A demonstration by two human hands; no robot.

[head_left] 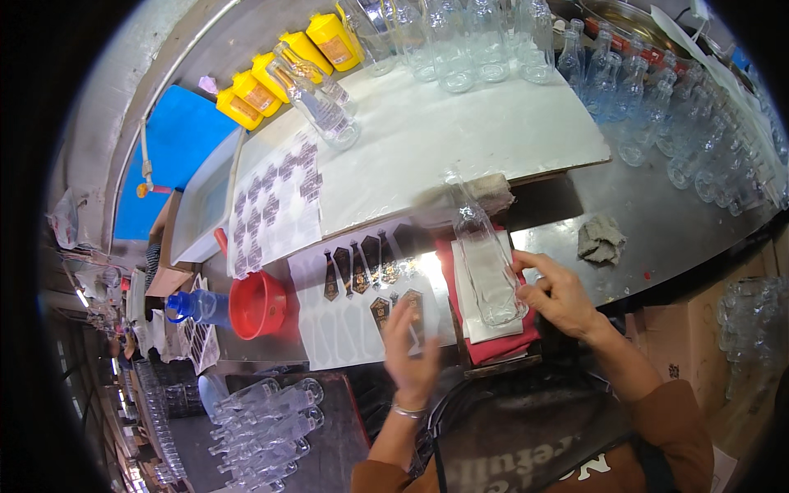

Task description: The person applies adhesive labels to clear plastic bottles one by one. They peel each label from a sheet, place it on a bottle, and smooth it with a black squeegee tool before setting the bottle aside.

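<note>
A clear glass bottle (485, 275) lies on a white cloth (469, 316) over folded red cloths (526, 335), its neck pointing away from me toward a rolled cloth (485, 195). My right hand (563, 296) is closed at the bottle's right side near its base, index finger and thumb against the glass. Smeared by motion, my left hand (411, 361) is raised over a pale sheet (316, 308) that carries several dark, tie-shaped labels (359, 267). Whether it holds anything I cannot tell.
Several clear bottles (456, 53) stand on the white-topped board (460, 131), near yellow containers (333, 41). More bottles (633, 90) crowd the right; others (267, 427) lie lower left. A red bowl (256, 306) sits left of the sheet, a crumpled cloth (601, 241) right of the board.
</note>
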